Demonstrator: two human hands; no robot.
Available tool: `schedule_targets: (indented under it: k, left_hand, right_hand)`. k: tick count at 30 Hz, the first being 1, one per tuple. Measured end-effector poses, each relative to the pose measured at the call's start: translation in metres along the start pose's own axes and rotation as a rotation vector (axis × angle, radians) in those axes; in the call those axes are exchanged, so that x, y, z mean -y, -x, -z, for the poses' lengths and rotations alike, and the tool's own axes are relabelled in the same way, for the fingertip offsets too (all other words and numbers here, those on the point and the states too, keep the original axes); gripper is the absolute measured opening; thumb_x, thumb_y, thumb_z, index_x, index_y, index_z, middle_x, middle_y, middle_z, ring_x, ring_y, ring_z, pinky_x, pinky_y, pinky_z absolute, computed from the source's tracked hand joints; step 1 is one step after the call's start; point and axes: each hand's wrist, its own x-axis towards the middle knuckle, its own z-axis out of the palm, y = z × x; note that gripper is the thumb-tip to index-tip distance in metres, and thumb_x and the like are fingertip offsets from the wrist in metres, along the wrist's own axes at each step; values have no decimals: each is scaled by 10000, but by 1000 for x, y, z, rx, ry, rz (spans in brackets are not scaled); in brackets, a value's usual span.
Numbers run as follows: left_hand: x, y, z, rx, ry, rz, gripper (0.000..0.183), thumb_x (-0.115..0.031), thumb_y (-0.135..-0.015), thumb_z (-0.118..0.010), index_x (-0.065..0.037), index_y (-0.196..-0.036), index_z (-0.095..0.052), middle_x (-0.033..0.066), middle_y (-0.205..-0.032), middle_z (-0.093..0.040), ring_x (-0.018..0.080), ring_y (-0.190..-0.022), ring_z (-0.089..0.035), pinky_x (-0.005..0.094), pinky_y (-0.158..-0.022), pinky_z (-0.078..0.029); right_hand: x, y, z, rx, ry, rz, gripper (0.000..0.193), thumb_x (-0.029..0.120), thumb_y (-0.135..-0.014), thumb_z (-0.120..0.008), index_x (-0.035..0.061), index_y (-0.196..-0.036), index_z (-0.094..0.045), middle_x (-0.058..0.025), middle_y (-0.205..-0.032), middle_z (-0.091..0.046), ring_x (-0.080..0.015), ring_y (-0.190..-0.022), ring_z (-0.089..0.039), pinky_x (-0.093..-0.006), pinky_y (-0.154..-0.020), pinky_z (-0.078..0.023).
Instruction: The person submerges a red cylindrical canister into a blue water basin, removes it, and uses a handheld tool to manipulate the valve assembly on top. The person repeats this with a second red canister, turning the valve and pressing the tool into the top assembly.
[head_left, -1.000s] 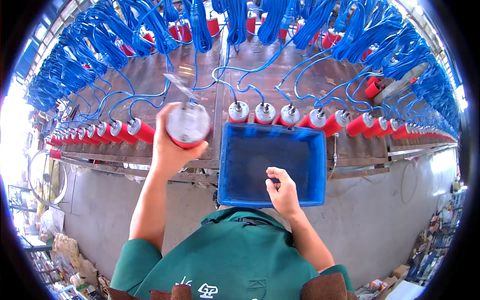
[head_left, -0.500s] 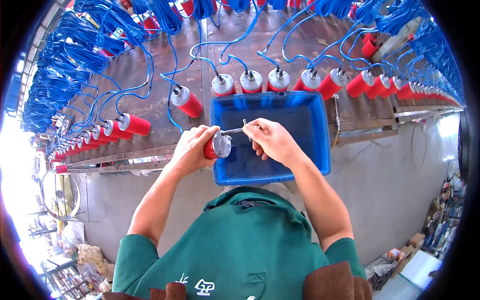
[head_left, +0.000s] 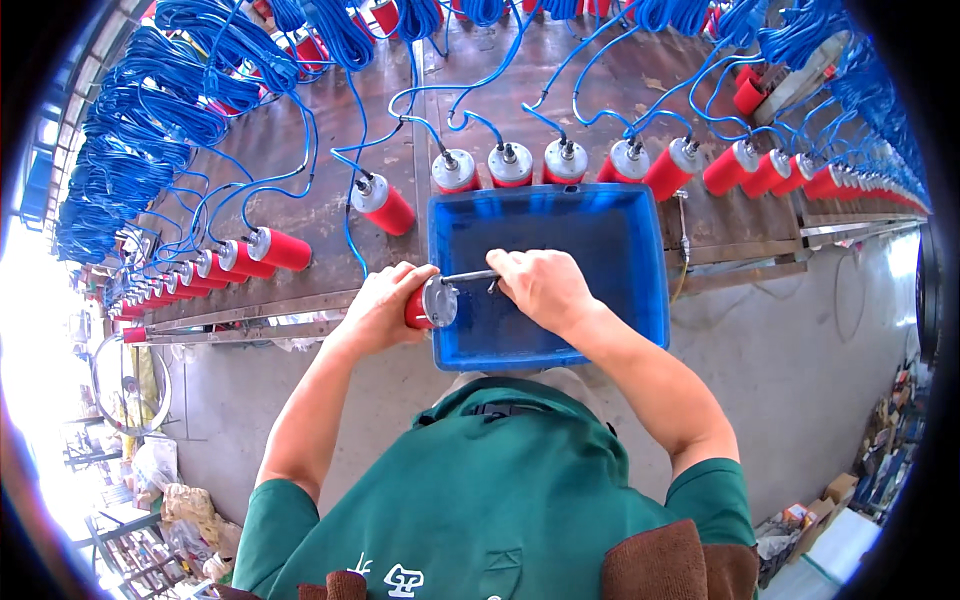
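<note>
My left hand (head_left: 382, 308) is wrapped round a red cylinder (head_left: 415, 308), whose round metal end cap (head_left: 441, 304) faces right. That end sits over the left rim of a blue plastic bin (head_left: 660, 290). My right hand (head_left: 546, 288) is closed on the handle of a T-handle wrench (head_left: 468, 276). The wrench's thin shaft runs left to the upper part of the cap, where its tip meets it. Most of the handle is hidden in my fingers, so only a short end of the crossbar shows. Shallow dark liquid seems to lie in the bin.
More red cylinders (head_left: 383, 204) with blue cables line the edge of a worn brown table (head_left: 320, 150). Coiled blue cable bundles (head_left: 150, 110) surround the far side. A thin hose (head_left: 684, 235) hangs right of the bin. Boxes (head_left: 835, 495) lie at the lower right.
My right hand has turned over with the wrench, its back now facing up and the crossbar lying differently. The cylinder has tipped slightly in my left hand. The whole view has shifted a little.
</note>
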Motion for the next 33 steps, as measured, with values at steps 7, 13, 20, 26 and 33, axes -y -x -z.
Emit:
schedule_targets:
  k: [7,13,20,26,33]
  left_hand:
    - [-8,-1,1,3,-2,33,1014,-174,-605,-962,-137,-1530,-547,144,-1283,-624,409,-1215,-618,512,-1055,-497]
    - [-12,-2,5,17,-117,8,1010,-169,-616,-963,-152,-1535,-543,134,-1313,-617,400,-1234,-615,495,-1066,-487]
    - [-1,2,1,-3,-35,13,1012,-137,-607,-961,-151,-1531,-548,147,-1310,-621,414,-1222,-623,506,-1056,-512]
    - [-1,2,-2,-42,-9,4,1001,-141,-606,-957,-145,-1524,-556,152,-1287,-625,417,-1206,-629,512,-1039,-519]
    - [8,5,-8,-93,17,-17,969,-154,-619,-934,-128,-1511,-556,160,-1265,-621,423,-1194,-625,508,-1018,-510]
  right_hand:
    - [-6,-3,6,290,-615,-556,813,741,-1000,-642,-36,-1232,-701,-226,-1032,-805,-409,-987,-783,-471,-907,-607]
    - [-12,3,-8,306,-820,-495,525,500,-1062,-695,-16,-1161,-707,-203,-963,-798,-370,-879,-779,-437,-826,-604]
    - [3,1,5,253,-1068,-429,488,406,-1080,-734,80,-1441,-689,-25,-829,-657,-106,-715,-603,-307,-652,-532]
    - [-4,-3,-5,128,-961,-206,323,289,-1127,-663,115,-1393,-722,-34,-1014,-674,-125,-774,-640,-297,-683,-566]
    - [5,-18,16,167,-15,96,426,85,-1045,-622,74,-1471,-616,-182,-1145,-727,-355,-972,-780,-436,-829,-641]
